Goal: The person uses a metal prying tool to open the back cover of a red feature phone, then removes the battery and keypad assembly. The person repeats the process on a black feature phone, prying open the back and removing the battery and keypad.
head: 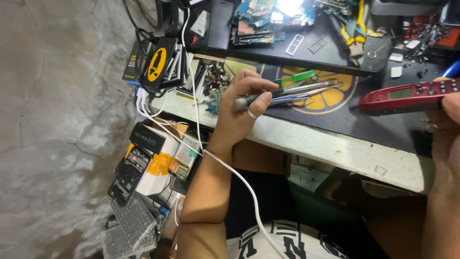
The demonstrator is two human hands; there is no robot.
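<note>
Two hands are occupied: tweezers (306, 93) and a screwdriver (287, 81) are gripped in the left hand (244, 103), a red phone (407, 96) in the right hand (448, 120), above the counter (335, 148). Tools could slip, since several are bunched together.

Two hands (242, 103) (448, 124) — one red phone (407, 96), one white cable (230, 170).

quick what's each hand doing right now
Left hand: closed, holding tweezers and a green-handled screwdriver.
Right hand: closed on a red phone.
</note>
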